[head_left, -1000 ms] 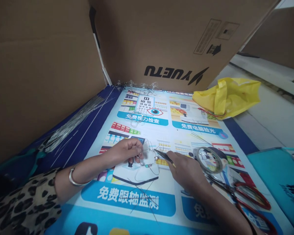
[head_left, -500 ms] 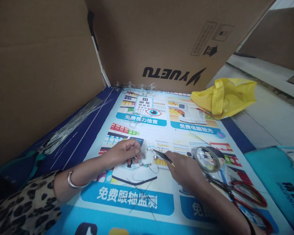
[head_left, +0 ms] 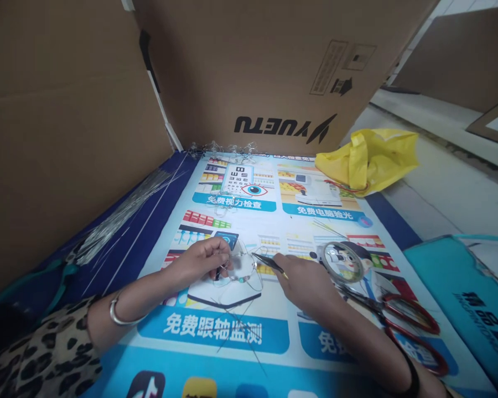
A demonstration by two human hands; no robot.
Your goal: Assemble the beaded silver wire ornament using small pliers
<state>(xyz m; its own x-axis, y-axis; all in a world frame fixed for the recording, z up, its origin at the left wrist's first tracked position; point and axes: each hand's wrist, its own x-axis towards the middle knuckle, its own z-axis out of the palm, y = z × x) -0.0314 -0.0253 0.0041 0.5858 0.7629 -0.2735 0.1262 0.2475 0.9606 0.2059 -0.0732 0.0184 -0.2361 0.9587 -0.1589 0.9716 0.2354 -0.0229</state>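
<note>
Between thumb and fingers my left hand (head_left: 207, 257) pinches a thin wire ring with small beads (head_left: 241, 279), held just above the printed sheet. My right hand (head_left: 305, 279) is closed round a pair of dark, pointed tweezers (head_left: 269, 263). Their tips reach the upper right side of the wire ring, and I cannot tell whether they grip the wire. Loose wire ends loop out around the ring. Several cut wire pieces (head_left: 243, 326) lie on the sheet below my hands.
Red-handled scissors (head_left: 410, 318) and a roll of clear tape (head_left: 343, 262) lie right of my right hand. A bundle of straight wires (head_left: 118, 215) and teal-handled pliers (head_left: 62, 271) lie left. Cardboard (head_left: 274, 72) walls the back; a yellow bag (head_left: 369, 160) is back right.
The camera view has shifted slightly, so everything sits a little further left. Both hands keep their grips, with the tweezers still at the wire ring.
</note>
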